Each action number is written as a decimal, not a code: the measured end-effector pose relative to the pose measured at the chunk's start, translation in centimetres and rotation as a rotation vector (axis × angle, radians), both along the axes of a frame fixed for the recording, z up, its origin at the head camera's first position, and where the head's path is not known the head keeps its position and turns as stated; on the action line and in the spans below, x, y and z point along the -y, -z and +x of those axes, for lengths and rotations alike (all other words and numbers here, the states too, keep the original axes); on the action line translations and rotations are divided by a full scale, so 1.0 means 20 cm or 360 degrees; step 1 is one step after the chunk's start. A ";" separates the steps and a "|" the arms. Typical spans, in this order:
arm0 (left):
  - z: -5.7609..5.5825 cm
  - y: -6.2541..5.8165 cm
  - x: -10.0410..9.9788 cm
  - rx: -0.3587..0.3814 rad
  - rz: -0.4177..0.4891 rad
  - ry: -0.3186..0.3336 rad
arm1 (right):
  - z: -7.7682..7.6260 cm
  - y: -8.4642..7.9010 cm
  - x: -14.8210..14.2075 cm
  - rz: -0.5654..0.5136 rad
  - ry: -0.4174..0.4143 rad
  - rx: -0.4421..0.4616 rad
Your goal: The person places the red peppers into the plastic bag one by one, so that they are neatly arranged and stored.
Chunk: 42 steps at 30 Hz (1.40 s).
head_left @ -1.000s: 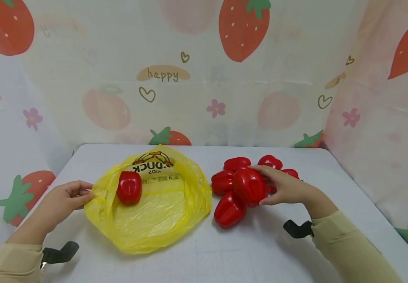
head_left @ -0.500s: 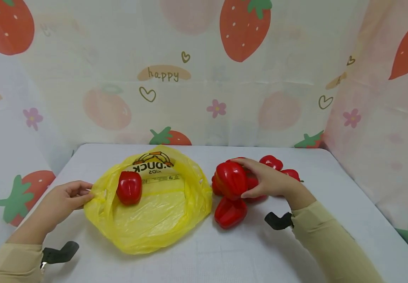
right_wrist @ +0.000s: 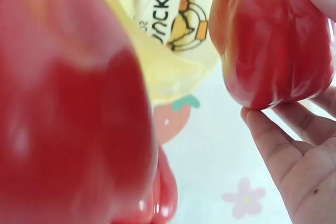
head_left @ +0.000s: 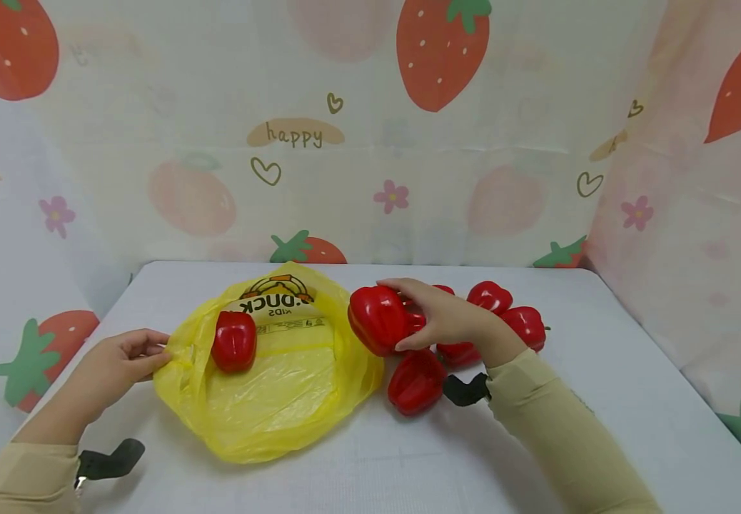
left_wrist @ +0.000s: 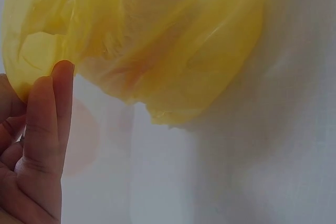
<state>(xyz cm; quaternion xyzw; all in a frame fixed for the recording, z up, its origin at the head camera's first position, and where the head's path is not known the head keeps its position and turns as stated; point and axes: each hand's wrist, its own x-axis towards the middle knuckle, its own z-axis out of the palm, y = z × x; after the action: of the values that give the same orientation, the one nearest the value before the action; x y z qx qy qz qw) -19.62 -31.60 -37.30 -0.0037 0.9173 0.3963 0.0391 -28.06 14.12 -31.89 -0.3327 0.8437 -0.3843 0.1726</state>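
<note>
A yellow plastic bag lies with its mouth spread wide on the left half of the table. One red bell pepper sits inside it at the left. My left hand pinches the bag's left edge; in the left wrist view, the fingers hold the thin film. Above the bag's right rim, my right hand grips another red bell pepper between thumb and fingers. The right wrist view shows this held pepper resting against the fingertips.
Several more red bell peppers lie right of the bag, one nearer the front and one at the far right. The right hand partly hides some. The white table meets a strawberry-printed cloth behind.
My right hand has carried its bell pepper leftward from above the other peppers to the bag's right rim. My left hand stays on the bag's edge.
</note>
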 end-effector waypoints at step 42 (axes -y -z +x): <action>0.01 0.01 0.01 0.0021 -0.0006 -0.0033 | -0.15 0.17 0.72 0.0243 -0.0123 -0.0075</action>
<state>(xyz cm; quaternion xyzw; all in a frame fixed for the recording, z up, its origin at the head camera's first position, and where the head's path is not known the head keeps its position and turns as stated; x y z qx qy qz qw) -19.48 -31.76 -37.57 -0.0158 0.9177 0.3948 0.0409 -30.97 -0.22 -35.24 -0.3599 0.8609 -0.3040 0.1923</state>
